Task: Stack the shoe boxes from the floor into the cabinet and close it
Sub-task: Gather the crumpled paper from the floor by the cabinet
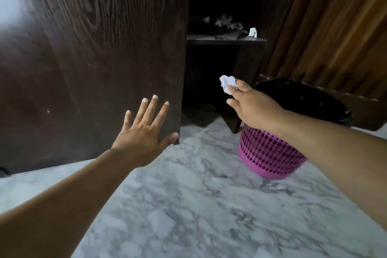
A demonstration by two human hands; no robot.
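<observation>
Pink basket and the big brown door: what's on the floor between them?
Head view: only bare marble floor lies between the pink basket and the cabinet door.

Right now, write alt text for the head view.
A left hand presses flat on a dark wooden cabinet door while the right hand holds crumpled white paper above a pink basket on marble floor.

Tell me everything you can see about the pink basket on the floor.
The pink basket looks like plastic, round, with walls of small square holes and a solid base band. It stands slightly tilted on the marble floor, beside a dark table leg. A black bag lines it. The right forearm hides part of its rim.
</observation>
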